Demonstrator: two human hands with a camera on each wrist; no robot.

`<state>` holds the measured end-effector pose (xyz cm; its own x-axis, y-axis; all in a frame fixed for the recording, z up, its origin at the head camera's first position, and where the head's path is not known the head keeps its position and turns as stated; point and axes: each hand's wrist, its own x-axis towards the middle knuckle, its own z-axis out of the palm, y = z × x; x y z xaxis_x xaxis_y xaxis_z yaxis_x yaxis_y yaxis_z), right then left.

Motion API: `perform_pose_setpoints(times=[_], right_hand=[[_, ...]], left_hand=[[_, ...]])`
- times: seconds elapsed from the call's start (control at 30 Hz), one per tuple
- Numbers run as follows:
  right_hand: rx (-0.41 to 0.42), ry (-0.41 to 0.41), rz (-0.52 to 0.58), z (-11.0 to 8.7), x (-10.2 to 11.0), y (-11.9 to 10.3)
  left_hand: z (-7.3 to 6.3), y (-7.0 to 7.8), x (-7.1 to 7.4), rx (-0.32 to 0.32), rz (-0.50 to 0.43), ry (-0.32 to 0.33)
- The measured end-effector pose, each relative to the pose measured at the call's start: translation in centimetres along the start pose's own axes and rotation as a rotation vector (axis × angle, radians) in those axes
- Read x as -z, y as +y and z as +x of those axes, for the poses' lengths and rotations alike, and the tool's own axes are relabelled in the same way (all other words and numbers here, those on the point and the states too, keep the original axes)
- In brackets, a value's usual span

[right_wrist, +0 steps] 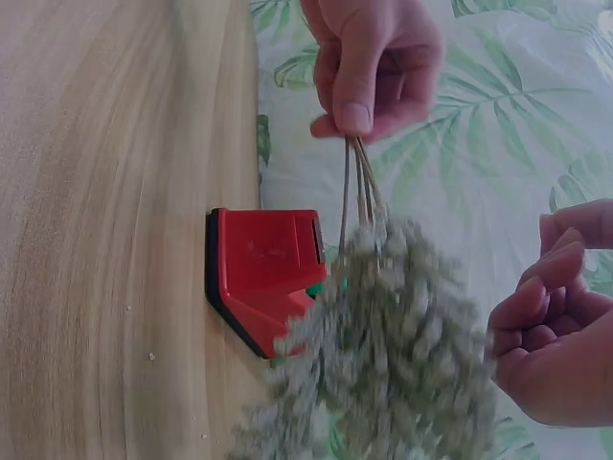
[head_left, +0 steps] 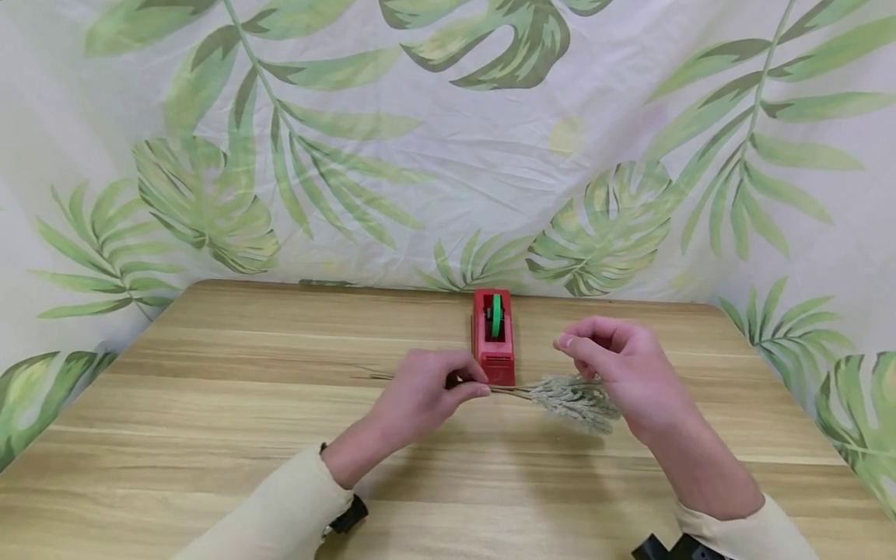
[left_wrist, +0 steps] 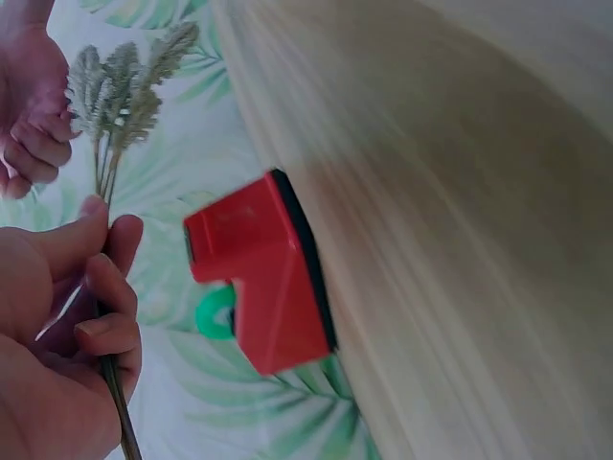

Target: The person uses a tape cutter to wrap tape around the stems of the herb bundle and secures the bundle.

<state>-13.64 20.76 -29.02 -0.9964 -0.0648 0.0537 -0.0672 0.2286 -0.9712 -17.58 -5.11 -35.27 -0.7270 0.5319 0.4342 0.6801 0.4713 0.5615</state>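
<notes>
My left hand [head_left: 437, 389] pinches the thin stems of a small bunch of dried grass [head_left: 574, 403] between thumb and fingers. The pale, fluffy heads point right, and the stem ends [head_left: 378, 376] stick out left behind the hand. In the left wrist view the stems run down across the curled fingers [left_wrist: 110, 331]. Over the heads, a little to their right, is my right hand [head_left: 630, 373], fingers loosely bent, thumb and forefinger close together, with nothing visible between them. A red tape dispenser [head_left: 495, 358] with a green roll [head_left: 496, 315] stands just beyond the stems.
The wood-grain table [head_left: 245, 435] spreads under both hands. Behind its far edge hangs a white cloth [head_left: 476, 179] printed with green leaves. A black device [head_left: 675, 547] is strapped at the right wrist, another [head_left: 348, 515] at the left.
</notes>
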Motion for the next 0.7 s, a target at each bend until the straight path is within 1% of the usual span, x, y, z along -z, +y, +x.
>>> perform_pose_setpoints(times=[0.17, 0.3, 0.4, 0.47, 0.57, 0.7], right_hand=[[-0.012, 0.012, -0.037, -0.2, -0.6, -0.2], [-0.018, -0.007, -0.013, -0.3, -1.2, 0.0], [-0.024, -0.037, 0.02, -0.4, -1.7, 0.0], [-0.032, -0.044, 0.027, -0.5, -2.0, -0.1], [-0.051, -0.046, 0.034, -0.8, -2.4, -0.2], [-0.089, -0.056, 0.063, -1.2, -3.0, -0.3]], left_hand=[[0.8, 1.1, -1.1, -0.008, -0.009, -0.005], [1.1, 1.8, -1.6, -0.008, -0.054, -0.004], [1.1, 2.2, -1.7, 0.008, -0.034, 0.005], [1.0, 2.4, -1.8, 0.021, -0.004, 0.012], [0.9, 2.7, -2.1, 0.029, 0.026, 0.036], [0.6, 2.9, -2.2, 0.017, 0.068, 0.11]])
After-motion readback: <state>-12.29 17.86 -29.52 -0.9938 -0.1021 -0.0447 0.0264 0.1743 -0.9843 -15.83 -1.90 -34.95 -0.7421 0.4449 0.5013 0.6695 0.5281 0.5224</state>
